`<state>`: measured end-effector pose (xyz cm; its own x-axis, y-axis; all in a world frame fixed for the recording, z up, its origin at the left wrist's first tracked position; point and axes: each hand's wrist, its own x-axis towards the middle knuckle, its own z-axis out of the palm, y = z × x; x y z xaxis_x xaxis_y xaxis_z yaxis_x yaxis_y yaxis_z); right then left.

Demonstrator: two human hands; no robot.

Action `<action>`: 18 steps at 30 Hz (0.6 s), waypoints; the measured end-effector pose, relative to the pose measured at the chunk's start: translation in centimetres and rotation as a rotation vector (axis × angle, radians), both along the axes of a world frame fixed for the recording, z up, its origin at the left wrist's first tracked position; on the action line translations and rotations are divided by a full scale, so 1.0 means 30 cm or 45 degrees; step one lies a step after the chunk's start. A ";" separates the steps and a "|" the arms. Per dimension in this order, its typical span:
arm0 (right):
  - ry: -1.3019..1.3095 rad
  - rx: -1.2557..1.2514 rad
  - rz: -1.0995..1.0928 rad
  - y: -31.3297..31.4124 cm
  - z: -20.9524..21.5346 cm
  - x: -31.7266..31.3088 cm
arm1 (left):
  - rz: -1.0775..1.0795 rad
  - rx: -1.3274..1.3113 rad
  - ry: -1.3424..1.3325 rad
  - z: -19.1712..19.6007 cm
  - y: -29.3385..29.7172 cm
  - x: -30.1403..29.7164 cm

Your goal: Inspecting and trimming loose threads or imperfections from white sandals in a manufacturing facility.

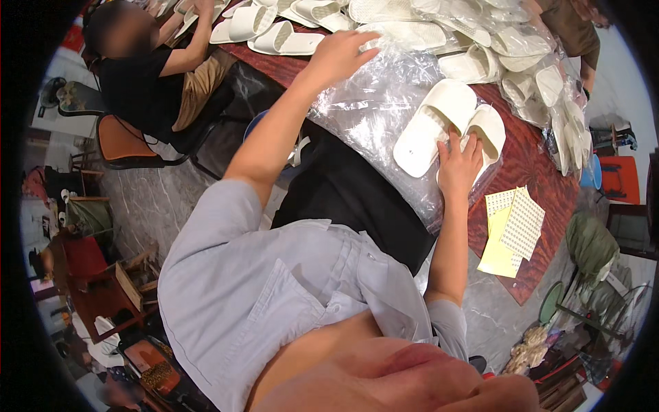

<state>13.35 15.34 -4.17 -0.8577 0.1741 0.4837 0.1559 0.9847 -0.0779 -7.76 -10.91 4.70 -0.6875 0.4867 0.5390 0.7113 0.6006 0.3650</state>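
A pair of white slide slippers (417,147) lies on a stack of clear plastic bags (384,89) at the table's near side. My right hand (460,165) is over the pair, its fingers apart and its fingertips on the insoles below the straps. The right slipper (489,130) leans partly against the left one. Farther away, my left hand (343,56) stretches over the far left part of the bags, fingers spread, next to a white slipper sole (405,34). Nothing shows in its grip; its fingertips lie at the edge of the plastic.
Bagged white slippers (522,48) are heaped at the table's far right. Loose slippers (285,40) line the far left edge. Sticker sheets (523,223) and a yellow sheet (498,250) lie on the red-brown tabletop (552,185). A co-worker (137,89) sits at the left.
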 end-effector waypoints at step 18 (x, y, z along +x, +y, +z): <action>0.031 -0.032 0.018 -0.007 0.007 -0.016 | 0.052 0.124 0.584 -0.274 0.214 -0.332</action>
